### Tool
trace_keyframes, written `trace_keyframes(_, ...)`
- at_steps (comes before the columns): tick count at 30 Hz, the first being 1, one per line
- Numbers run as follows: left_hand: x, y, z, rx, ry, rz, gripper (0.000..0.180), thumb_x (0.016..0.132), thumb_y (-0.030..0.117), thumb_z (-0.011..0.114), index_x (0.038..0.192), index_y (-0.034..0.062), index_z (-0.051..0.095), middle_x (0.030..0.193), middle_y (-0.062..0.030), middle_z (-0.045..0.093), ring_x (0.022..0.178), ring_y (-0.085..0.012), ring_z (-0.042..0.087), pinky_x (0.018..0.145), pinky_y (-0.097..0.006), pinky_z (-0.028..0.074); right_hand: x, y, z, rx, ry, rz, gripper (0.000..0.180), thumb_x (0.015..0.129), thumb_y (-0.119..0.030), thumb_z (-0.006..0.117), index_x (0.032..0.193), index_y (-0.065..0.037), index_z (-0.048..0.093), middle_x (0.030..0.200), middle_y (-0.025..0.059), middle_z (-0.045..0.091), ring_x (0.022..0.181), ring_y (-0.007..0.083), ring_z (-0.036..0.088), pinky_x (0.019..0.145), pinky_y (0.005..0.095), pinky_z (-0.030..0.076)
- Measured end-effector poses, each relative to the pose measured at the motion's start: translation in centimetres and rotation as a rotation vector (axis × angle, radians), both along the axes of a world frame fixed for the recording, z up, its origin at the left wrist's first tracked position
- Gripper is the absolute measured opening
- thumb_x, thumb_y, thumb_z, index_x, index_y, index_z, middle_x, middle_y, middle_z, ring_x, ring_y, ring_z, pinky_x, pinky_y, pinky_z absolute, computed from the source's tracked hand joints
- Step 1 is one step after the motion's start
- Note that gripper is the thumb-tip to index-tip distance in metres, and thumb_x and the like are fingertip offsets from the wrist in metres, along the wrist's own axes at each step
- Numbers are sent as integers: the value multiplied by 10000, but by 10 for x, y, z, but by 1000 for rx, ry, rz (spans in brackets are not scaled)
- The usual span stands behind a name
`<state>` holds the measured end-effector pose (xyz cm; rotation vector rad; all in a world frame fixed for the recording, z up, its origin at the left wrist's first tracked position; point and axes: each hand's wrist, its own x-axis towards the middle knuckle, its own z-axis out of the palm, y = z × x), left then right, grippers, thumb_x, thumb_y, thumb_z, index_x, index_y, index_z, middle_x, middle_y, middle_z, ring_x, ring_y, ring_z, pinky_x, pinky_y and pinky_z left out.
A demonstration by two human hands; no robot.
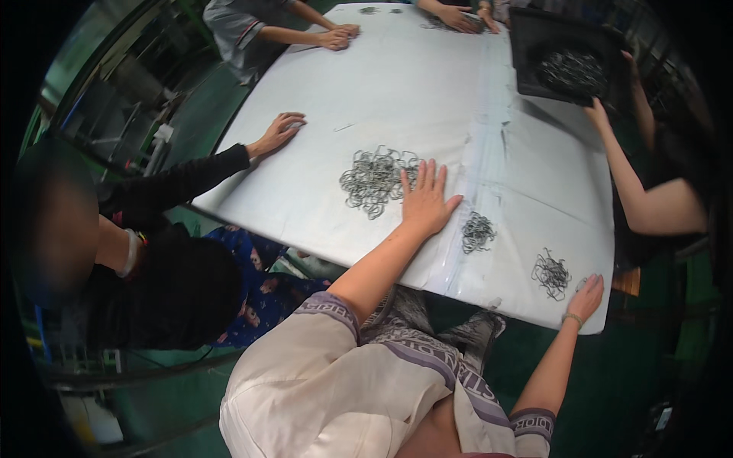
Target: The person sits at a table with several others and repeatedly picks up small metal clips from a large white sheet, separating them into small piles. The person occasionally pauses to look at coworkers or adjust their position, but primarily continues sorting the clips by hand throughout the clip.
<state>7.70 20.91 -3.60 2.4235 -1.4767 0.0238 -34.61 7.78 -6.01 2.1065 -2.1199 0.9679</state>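
Note:
My left hand (pixel 427 200) lies flat with its fingers spread, its fingertips at the right edge of a large pile of dark, curved wire pieces (pixel 376 182). The pieces look like small open rings or hooks; their exact kind is too small to tell. At the near right corner of the white-covered table (pixel 412 91), my right hand (pixel 586 299) rests with its fingers stretched out, beside a small pile of the same pieces (pixel 551 275). Between my two hands sits another small pile (pixel 479 232).
At the right, a person holds a tilted black tray (pixel 527 49) with many wire pieces in it. A person at the left rests a hand (pixel 279 133) on the table. More hands (pixel 334 38) work at the far end, near further piles. A clear strip (pixel 489 114) runs along the cover.

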Motion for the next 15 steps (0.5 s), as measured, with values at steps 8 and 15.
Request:
trace_keyframes(8,-1,0,3,18,0,-7,748,919,586,304,1455,67,243,1520,-161,192,1426,-288,100,1110,-565,-13,11,8,10,29,-32,-31,509,978,-381,370,1256,33,472,1279,234,498,1218,396,416,1029,460,303)
trace_keyframes(15,0,1,-1,-27,-25,-10,742,921,578,314,1443,52,267,1507,-168,225,1418,-297,129,1109,-568,-7,12,11,8,-24,13,-31,495,981,-374,368,1263,18,473,1235,219,516,1160,383,459,995,438,335)
